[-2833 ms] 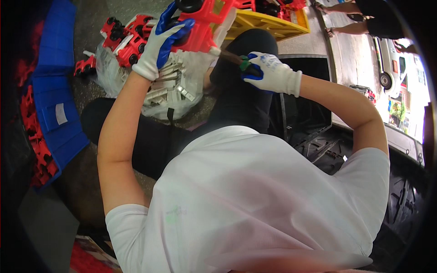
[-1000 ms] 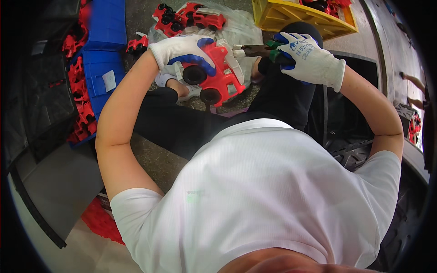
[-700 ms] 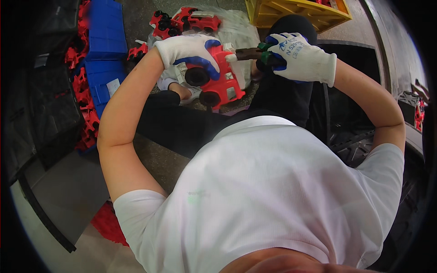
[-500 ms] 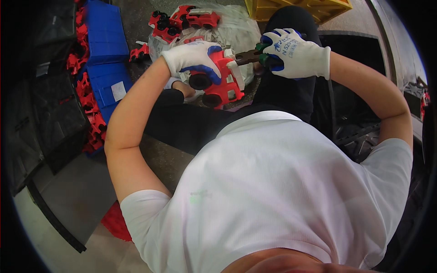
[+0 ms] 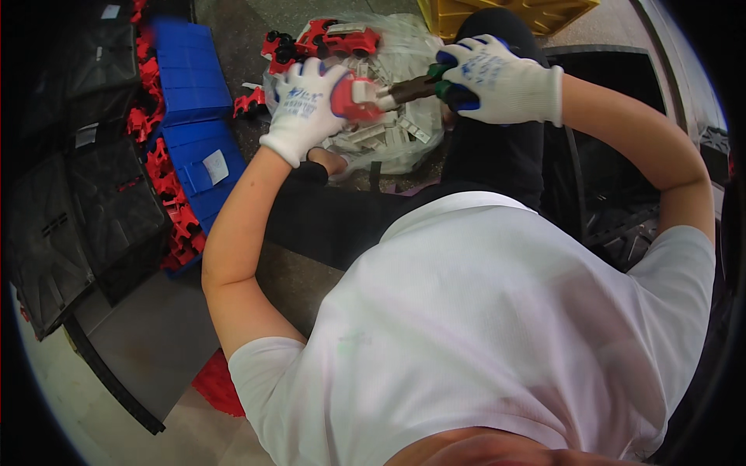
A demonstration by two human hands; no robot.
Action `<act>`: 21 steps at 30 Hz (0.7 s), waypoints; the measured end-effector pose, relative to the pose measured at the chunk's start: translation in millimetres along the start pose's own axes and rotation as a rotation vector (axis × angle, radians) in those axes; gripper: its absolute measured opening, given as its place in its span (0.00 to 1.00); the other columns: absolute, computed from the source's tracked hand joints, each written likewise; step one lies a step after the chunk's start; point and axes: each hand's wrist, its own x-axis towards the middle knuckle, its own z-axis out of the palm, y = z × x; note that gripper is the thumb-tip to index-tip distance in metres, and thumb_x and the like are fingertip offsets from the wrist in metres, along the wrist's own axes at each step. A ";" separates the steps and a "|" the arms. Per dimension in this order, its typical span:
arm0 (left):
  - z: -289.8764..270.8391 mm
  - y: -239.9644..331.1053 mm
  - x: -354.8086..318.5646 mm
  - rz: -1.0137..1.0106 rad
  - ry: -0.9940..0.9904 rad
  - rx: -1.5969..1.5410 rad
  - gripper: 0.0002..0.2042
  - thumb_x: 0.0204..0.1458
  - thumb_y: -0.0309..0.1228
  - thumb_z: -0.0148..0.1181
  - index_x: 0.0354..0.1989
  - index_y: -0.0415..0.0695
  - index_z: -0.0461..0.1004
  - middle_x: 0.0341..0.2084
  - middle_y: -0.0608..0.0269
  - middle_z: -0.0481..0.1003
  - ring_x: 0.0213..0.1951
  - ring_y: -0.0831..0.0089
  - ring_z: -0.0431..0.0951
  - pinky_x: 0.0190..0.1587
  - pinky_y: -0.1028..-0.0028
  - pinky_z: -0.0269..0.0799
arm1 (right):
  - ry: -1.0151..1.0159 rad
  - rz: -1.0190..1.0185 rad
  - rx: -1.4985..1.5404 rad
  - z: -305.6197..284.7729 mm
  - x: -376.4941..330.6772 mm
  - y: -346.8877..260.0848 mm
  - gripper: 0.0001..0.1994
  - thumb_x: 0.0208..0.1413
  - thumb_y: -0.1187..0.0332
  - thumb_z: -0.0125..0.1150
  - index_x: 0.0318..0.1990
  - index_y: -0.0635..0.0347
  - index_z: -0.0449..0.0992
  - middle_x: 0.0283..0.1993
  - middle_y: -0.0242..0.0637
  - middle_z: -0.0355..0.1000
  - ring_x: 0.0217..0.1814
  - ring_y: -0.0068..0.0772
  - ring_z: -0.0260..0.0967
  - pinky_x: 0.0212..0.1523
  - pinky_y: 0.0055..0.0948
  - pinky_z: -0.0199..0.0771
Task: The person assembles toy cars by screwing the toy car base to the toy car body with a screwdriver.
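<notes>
My left hand (image 5: 305, 106), in a white knit glove with blue palm, is closed around a red toy truck (image 5: 360, 97), blurred and partly hidden by the fingers. My right hand (image 5: 497, 84), gloved alike, grips the green handles of dark-jawed pliers (image 5: 412, 90). Their jaw end points left and meets a white piece at the truck's edge; whether the jaws are clamped on it cannot be made out. Both hands are above a clear plastic bag (image 5: 426, 58) with loose white plastic pieces (image 5: 408, 130) in it.
More red toy trucks (image 5: 334, 37) with black wheels lie on the bag's far side. Blue bins (image 5: 186, 74) stand at left beside a row of red toy parts (image 5: 180, 221). Black crates (image 5: 93, 182) line the far left; a yellow crate (image 5: 517, 14) is at the back.
The truck has been turned and tilted in my left hand, its wheels no longer showing. The left hand's back now faces up. The pliers stay at the truck's white part.
</notes>
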 end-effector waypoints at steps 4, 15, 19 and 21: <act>18.1 -32.2 -9.0 0.154 0.706 0.217 0.31 0.31 0.41 0.70 0.51 0.56 0.71 0.51 0.51 0.62 0.55 0.49 0.59 0.57 0.50 0.58 | -0.272 0.189 0.662 -20.5 -7.3 11.5 0.28 0.53 0.46 0.57 0.56 0.54 0.68 0.57 0.44 0.64 0.60 0.43 0.62 0.59 0.37 0.63; 10.6 -12.2 5.6 0.291 1.121 0.259 0.21 0.40 0.31 0.61 0.46 0.63 0.73 0.48 0.56 0.62 0.54 0.52 0.60 0.57 0.50 0.61 | -0.328 0.068 1.128 -32.7 -17.2 -3.9 0.16 0.52 0.54 0.59 0.39 0.56 0.80 0.32 0.34 0.71 0.37 0.25 0.67 0.41 0.22 0.66; 7.0 -16.1 3.4 0.310 1.081 0.311 0.20 0.41 0.33 0.61 0.46 0.63 0.73 0.50 0.57 0.61 0.55 0.52 0.59 0.58 0.51 0.60 | -0.311 0.082 1.175 -31.2 -20.1 -4.5 0.15 0.52 0.55 0.58 0.38 0.56 0.80 0.33 0.34 0.71 0.37 0.24 0.67 0.41 0.22 0.66; 6.1 -14.6 4.8 0.348 1.085 0.330 0.21 0.39 0.33 0.63 0.46 0.63 0.73 0.51 0.56 0.60 0.56 0.52 0.58 0.58 0.51 0.60 | -0.289 -0.017 1.245 -23.3 -20.1 0.8 0.16 0.56 0.57 0.58 0.41 0.62 0.79 0.33 0.33 0.74 0.34 0.22 0.67 0.42 0.22 0.66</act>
